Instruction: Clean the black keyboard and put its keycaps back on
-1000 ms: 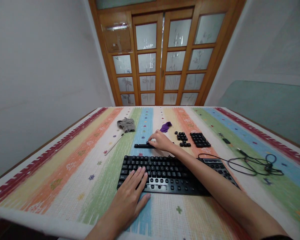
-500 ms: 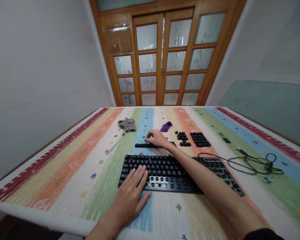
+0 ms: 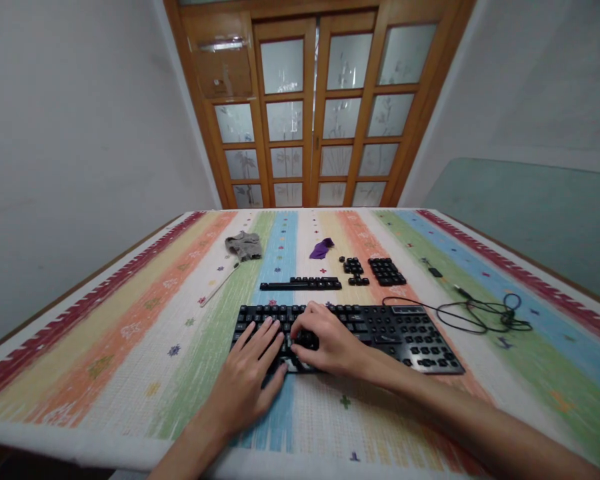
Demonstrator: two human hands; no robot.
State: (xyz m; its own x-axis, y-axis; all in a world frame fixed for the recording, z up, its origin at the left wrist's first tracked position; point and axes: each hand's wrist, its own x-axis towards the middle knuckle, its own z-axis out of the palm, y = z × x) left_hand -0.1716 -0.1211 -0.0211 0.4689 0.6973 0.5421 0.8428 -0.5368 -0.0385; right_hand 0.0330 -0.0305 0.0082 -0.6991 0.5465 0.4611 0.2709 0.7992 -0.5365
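Observation:
A black keyboard (image 3: 347, 327) lies across the striped cloth in front of me. Several places in its lower row and its right-hand section lack keycaps. My left hand (image 3: 247, 363) rests flat on the keyboard's left part, fingers spread. Over the lower middle-left keys, my right hand (image 3: 323, 337) is closed in a pinch at the board. It appears to hold a small black keycap, mostly hidden by the fingers. Behind the keyboard, loose keycaps (image 3: 315, 283) sit in a row beside a long space-bar key (image 3: 275, 287).
More loose keycaps (image 3: 387, 271) form groups at the back right, with a smaller cluster (image 3: 354, 267) beside them. A grey cloth (image 3: 244, 246), a thin stick-like brush (image 3: 220, 285) and a purple cloth (image 3: 322, 249) lie farther back. The coiled cable (image 3: 480, 320) spreads to the right.
My right hand has come from the loose keycap row back toward me, down onto the keyboard's lower keys. My left hand stays on the keyboard. The whole view has shifted slightly.

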